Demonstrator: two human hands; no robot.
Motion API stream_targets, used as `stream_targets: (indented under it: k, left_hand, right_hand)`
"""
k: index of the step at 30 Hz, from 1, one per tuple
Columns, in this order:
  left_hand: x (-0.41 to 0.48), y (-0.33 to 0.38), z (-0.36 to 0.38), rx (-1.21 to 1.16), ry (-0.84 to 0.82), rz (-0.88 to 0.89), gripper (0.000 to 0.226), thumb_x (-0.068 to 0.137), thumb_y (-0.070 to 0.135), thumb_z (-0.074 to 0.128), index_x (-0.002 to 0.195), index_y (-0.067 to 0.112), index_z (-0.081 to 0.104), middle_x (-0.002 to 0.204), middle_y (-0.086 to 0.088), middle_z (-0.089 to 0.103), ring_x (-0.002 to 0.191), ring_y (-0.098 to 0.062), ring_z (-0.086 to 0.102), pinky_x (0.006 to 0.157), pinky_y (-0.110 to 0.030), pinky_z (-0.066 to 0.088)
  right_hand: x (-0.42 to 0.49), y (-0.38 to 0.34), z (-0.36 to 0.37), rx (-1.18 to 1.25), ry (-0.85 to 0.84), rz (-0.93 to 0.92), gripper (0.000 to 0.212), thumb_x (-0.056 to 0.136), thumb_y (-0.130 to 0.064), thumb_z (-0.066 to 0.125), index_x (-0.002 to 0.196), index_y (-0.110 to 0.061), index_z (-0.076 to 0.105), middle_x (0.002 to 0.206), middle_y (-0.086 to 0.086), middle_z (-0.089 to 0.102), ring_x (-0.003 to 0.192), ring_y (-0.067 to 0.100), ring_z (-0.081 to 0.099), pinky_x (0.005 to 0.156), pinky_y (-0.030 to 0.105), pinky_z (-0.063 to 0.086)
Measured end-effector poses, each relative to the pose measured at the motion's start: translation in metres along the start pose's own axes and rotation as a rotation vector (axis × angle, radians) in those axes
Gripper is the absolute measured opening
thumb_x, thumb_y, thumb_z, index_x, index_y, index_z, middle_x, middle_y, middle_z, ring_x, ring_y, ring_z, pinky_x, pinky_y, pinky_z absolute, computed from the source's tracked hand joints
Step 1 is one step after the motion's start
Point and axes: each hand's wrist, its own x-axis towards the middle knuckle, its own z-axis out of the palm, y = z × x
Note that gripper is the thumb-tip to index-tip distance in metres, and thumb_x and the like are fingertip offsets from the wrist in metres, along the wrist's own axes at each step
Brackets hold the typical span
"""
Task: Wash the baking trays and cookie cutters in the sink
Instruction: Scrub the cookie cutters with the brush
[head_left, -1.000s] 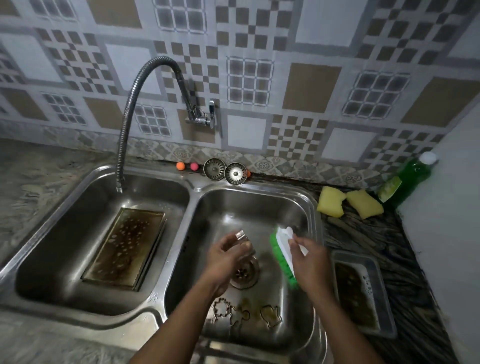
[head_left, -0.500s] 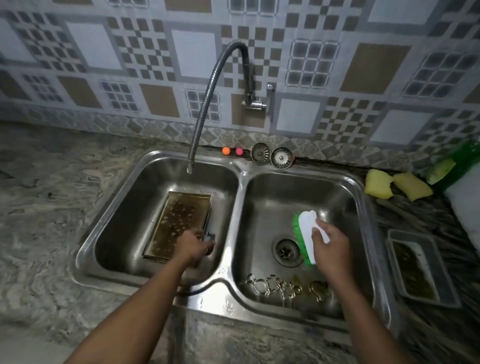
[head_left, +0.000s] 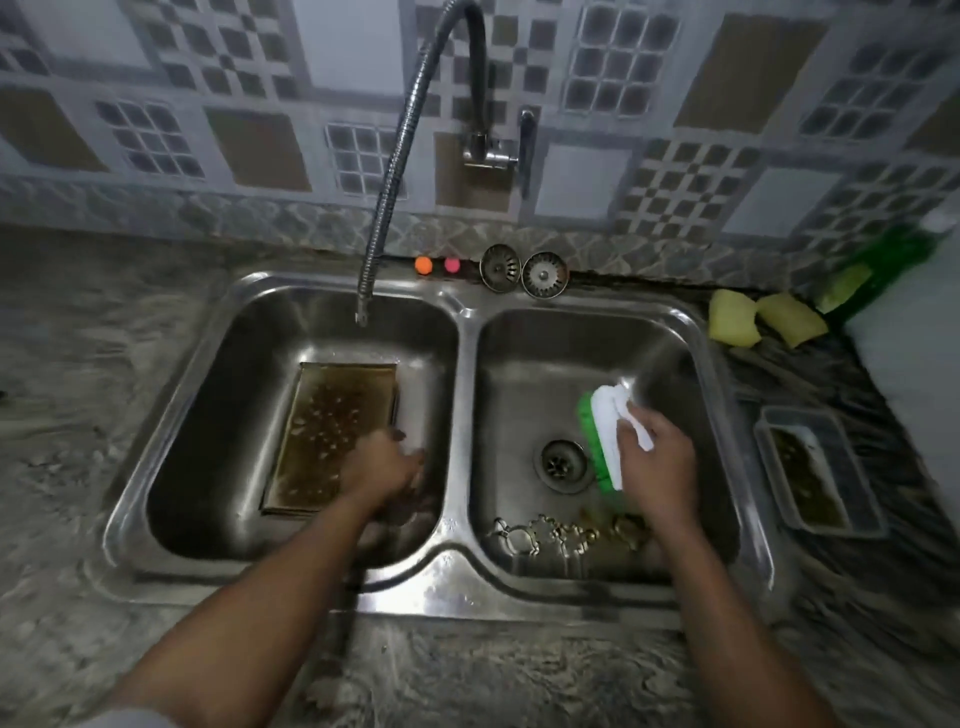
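A greasy baking tray (head_left: 327, 426) lies flat in the left basin of the steel double sink (head_left: 457, 551). My left hand (head_left: 384, 467), blurred, is low in that basin at the tray's right edge, closed on a small metal cookie cutter (head_left: 397, 434) that peeks out above the fingers. Over the right basin, beside the drain (head_left: 561, 462), my right hand (head_left: 654, 462) grips a green and white scrub brush (head_left: 602, 441). Several cookie cutters (head_left: 561, 535) lie along that basin's near wall. A second dirty tray (head_left: 769, 431) sits on the counter to the right.
A flexible faucet hose (head_left: 395, 156) arcs from the tiled wall and ends over the left basin. Two drain strainers (head_left: 522, 270) and two small balls (head_left: 436, 265) rest on the back rim. Two yellow sponges (head_left: 763, 322) and a green soap bottle (head_left: 878, 270) stand at the back right.
My left hand carried the cookie cutter from above the right basin's drain into the left basin and lowered it beside the tray. My right hand kept the brush over the right basin.
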Motion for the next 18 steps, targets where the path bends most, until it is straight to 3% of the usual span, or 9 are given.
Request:
stream_targets:
  k: [2, 4, 9, 11, 13, 15, 18]
  left_hand:
    - [0.0, 0.027, -0.004, -0.103, 0.116, 0.133, 0.044, 0.085, 0.053, 0.063, 0.117, 0.023, 0.066, 0.108, -0.008, 0.072, 0.099, -0.031, 0.068, 0.081, -0.033, 0.053]
    - [-0.005, 0.058, 0.003, -0.153, 0.129, 0.316, 0.045, 0.082, 0.057, 0.057, 0.114, 0.026, 0.066, 0.1, -0.002, 0.072, 0.091, -0.024, 0.069, 0.08, -0.036, 0.056]
    - [-0.035, 0.128, 0.07, 0.073, -0.207, 0.55, 0.046, 0.08, 0.052, 0.067, 0.118, 0.026, 0.065, 0.114, -0.002, 0.068, 0.1, -0.026, 0.068, 0.086, -0.037, 0.055]
    - [-0.048, 0.145, 0.103, 0.248, -0.334, 0.589, 0.049, 0.079, 0.055, 0.066, 0.116, 0.024, 0.063, 0.113, -0.005, 0.069, 0.103, -0.03, 0.068, 0.083, -0.038, 0.056]
    - [-0.058, 0.16, 0.136, 0.376, -0.397, 0.593, 0.039, 0.086, 0.045, 0.065, 0.114, 0.018, 0.065, 0.113, -0.011, 0.069, 0.104, -0.032, 0.067, 0.082, -0.038, 0.054]
    - [-0.069, 0.175, 0.166, 0.421, -0.388, 0.602, 0.036, 0.085, 0.038, 0.063, 0.117, 0.02, 0.063, 0.119, -0.01, 0.065, 0.107, -0.031, 0.065, 0.084, -0.038, 0.053]
    - [-0.079, 0.195, 0.209, 0.449, -0.368, 0.617, 0.051, 0.083, 0.05, 0.064, 0.124, 0.023, 0.054, 0.125, -0.006, 0.055, 0.112, -0.029, 0.059, 0.087, -0.039, 0.05]
  right_hand:
    - [0.008, -0.004, -0.01, 0.001, 0.063, -0.021, 0.031, 0.095, -0.02, 0.059, 0.124, -0.014, 0.067, 0.123, 0.002, 0.067, 0.111, 0.016, 0.061, 0.097, 0.032, 0.048]
    - [0.016, -0.005, -0.024, 0.016, 0.114, -0.023, 0.03, 0.096, -0.024, 0.058, 0.125, -0.018, 0.066, 0.122, -0.002, 0.066, 0.109, 0.013, 0.06, 0.092, 0.028, 0.047]
    - [0.042, 0.009, -0.08, -0.004, 0.29, -0.037, 0.029, 0.098, -0.019, 0.057, 0.124, -0.009, 0.066, 0.121, 0.003, 0.064, 0.111, 0.013, 0.056, 0.089, 0.014, 0.036]
    - [0.052, 0.022, -0.106, -0.037, 0.335, -0.045, 0.03, 0.097, -0.018, 0.058, 0.125, -0.009, 0.065, 0.122, 0.005, 0.064, 0.111, 0.015, 0.056, 0.09, 0.012, 0.035]
    - [0.061, 0.039, -0.133, -0.089, 0.351, -0.075, 0.032, 0.096, -0.022, 0.057, 0.125, -0.01, 0.065, 0.126, 0.009, 0.064, 0.116, 0.022, 0.058, 0.095, 0.017, 0.037]
    - [0.067, 0.056, -0.16, -0.125, 0.312, -0.031, 0.032, 0.097, -0.024, 0.057, 0.127, -0.014, 0.064, 0.131, 0.007, 0.062, 0.12, 0.022, 0.056, 0.096, 0.021, 0.037]
    - [0.075, 0.087, -0.192, -0.17, 0.23, 0.011, 0.033, 0.097, -0.02, 0.058, 0.129, -0.013, 0.063, 0.132, 0.007, 0.061, 0.121, 0.023, 0.055, 0.096, 0.022, 0.037]
